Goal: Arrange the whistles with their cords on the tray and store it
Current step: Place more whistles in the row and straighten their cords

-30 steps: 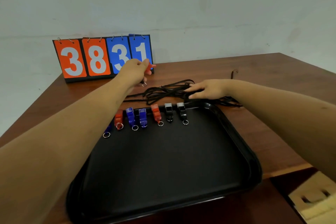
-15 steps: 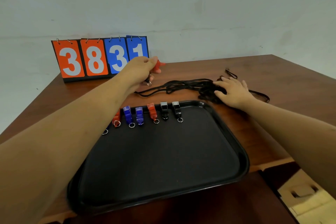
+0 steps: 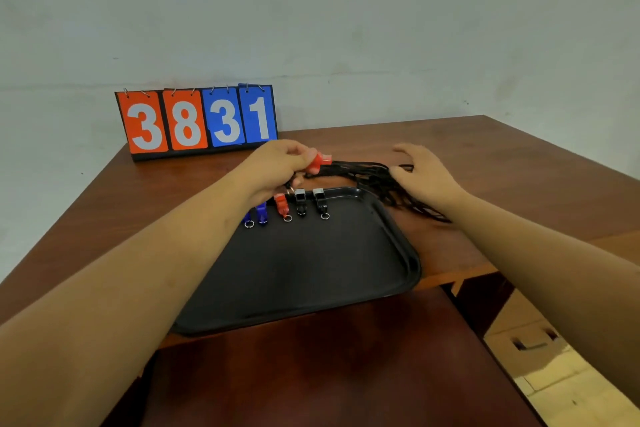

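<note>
1. Your left hand point(image 3: 277, 166) is pinching a red whistle point(image 3: 318, 161) by its body, just past the far edge of the tray point(image 3: 311, 270); the grip is closed on it.
2. Your right hand point(image 3: 424, 177) is hovering with fingers spread over the cords point(image 3: 377, 180), holding nothing. The bundle is lying on the counter point(image 3: 519, 166), at the tray's far right corner.
3. The other whistles point(image 3: 300, 201) are sitting in a row along the tray's far edge, rings toward you.
4. The whistles are looking small, hard and light, so a fingertip pinch across the body should be enough.
5. The cords are looking limp and tangled. Lifting one will likely be dragging the rest, so take a single strand near its end and pin the heap down.
6. The tray is looking stiff and smooth; the whistles may be sliding, so carry it level by both side rims.
</note>
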A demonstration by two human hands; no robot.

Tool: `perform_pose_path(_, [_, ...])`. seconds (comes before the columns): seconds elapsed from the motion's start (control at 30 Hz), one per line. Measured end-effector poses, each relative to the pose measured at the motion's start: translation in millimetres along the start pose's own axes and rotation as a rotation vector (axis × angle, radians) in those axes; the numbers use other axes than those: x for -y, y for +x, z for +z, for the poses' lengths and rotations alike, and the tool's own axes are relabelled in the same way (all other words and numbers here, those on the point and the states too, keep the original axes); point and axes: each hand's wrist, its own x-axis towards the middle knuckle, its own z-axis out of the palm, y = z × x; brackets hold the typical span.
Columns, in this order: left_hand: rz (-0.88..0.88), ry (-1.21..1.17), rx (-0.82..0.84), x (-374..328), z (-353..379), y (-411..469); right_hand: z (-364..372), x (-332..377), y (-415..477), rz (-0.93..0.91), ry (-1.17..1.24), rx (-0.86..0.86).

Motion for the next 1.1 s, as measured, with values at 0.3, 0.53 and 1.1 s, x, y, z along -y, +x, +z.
perform_pose_path(0.3, [0.076,-0.093,0.062,12,-1,-49,11,119,-59,-0.213,0.385,0.316])
perform_pose_path(0.53, [0.101,0.147,0.028,29,-17,-73,33,120,-72,-0.051,0.719,0.440])
perform_pose_path(1.1, [-0.107,-0.129,0.068,62,-27,-72,45,66,-24,0.136,0.502,0.006])
